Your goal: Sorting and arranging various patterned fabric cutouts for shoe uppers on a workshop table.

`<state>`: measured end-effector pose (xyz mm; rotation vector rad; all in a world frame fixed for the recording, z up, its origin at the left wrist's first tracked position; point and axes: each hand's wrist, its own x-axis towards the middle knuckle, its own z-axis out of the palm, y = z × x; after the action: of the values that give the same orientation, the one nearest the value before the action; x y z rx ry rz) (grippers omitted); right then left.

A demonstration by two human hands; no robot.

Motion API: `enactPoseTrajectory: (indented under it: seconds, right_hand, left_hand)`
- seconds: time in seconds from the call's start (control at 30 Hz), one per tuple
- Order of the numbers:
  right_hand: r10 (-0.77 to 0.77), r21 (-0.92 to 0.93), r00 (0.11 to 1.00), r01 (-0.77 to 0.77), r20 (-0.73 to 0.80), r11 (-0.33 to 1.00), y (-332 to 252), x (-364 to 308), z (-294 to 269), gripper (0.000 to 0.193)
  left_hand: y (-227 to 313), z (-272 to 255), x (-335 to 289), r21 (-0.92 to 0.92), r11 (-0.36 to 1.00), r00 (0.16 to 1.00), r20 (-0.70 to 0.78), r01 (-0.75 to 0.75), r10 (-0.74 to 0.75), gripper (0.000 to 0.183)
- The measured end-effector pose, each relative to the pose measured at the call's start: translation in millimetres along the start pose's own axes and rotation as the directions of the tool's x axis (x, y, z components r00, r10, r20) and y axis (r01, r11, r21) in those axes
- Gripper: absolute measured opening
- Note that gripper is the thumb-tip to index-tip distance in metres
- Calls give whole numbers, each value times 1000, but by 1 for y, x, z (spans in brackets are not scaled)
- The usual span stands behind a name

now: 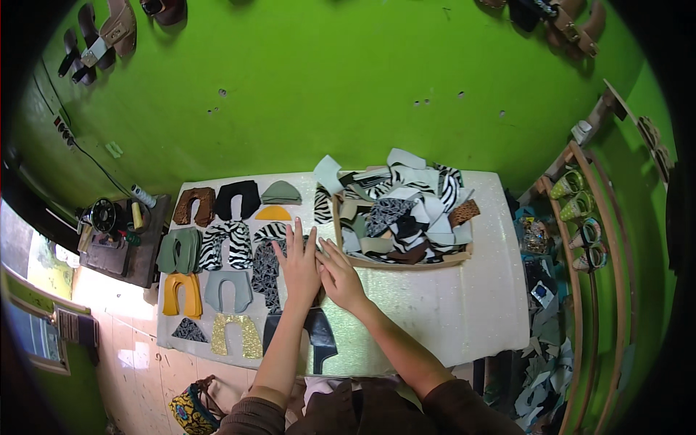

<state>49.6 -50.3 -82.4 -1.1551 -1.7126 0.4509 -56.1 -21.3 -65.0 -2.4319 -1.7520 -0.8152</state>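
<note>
At left, against the green wall [326, 94], a dark side table [145, 262] bearing a black-wheeled machine [103, 215] and a pale thread cone [143, 196]. Then, at the white worktable's [435, 319] left end, from far to near: brown stack [193, 206], olive green stack [180, 250], yellow stack [181, 295], patterned triangle [190, 330]. Next column rightward, far to near: black stack [238, 199], zebra-striped stack [212, 249], grey stack [215, 291], gold-glitter piece [219, 338]. Further right, grey-green half-moon [281, 193] and yellow half-moon [273, 213] at the far side; nearer, a grey-and-black patterned piece [267, 279], just left of and beside the left hand [299, 264]. Left hand open, fingers straight and spread, back upward. Nearer, partly under the left forearm [283, 348], a black piece [319, 337]. Right hand [338, 277] just to the right, fingers slightly bent, tips against the left hand; cannot tell whether pinching anything between. Right of both hands, toward the far side, a shallow box [406, 266] heaped with mixed scraps [420, 214]. At right, past the worktable, a wooden rack [618, 254] holding green sandals [576, 207].
</note>
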Motion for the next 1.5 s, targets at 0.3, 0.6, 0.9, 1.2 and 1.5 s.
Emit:
enactPoseTrajectory:
  seconds: [0.3,0.6,0.9,1.2,1.5]
  right_hand:
    - [20,-24,1000,-20,-20,1000,15,-19,-63,29]
    - [33,-141,998,-40,-50,989,34,-19,-98,27]
    - [113,-345,990,-75,90,936,65,-36,-115,24]
    - [-21,-238,997,39,78,971,66,14,-130,19]
    - [-27,-617,999,41,31,786,99,55,-130,37]
  left_hand:
    - [59,9,6,-95,993,996,42,-69,73,55]
    - [78,27,8,-112,989,992,62,-101,109,44]
    - [78,52,-14,-123,973,951,223,-193,217,39]
    - [65,49,-7,-141,964,927,276,-223,255,32]
    - [74,32,5,-232,952,943,221,-199,251,35]
